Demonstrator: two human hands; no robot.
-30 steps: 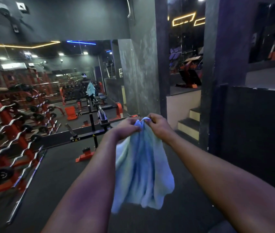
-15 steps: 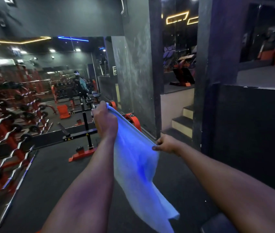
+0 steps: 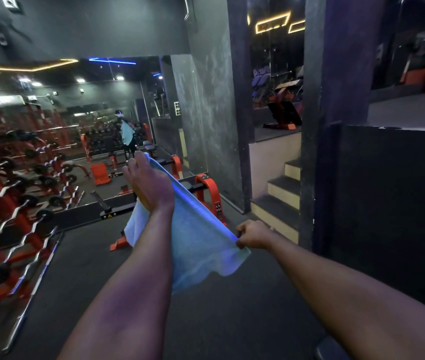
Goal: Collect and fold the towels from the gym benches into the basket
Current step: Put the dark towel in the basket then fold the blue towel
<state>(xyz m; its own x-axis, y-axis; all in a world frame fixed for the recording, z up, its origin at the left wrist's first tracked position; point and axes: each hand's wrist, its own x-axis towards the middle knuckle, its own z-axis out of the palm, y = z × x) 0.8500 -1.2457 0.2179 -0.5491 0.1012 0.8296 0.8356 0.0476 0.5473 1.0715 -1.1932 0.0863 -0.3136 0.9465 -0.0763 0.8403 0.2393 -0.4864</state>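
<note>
Drawn apart since a second ago, the left hand [image 3: 151, 188] grips the towel [image 3: 201, 240] at its far end and the right hand [image 3: 253, 235] pinches the near end. Its long axis slopes down toward the right hand.

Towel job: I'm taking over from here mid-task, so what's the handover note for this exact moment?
Left hand: raised ahead, gripping the far end of the blue towel.
Right hand: lower and nearer, pinching the towel's near corner.
The towel is stretched between them in the air, its lower part hanging free above the floor.
Done: one towel in hand and spread out.
Left: fold it and put it in the basket, which is not in view. Whether more towels wait cannot be seen from here.
</note>
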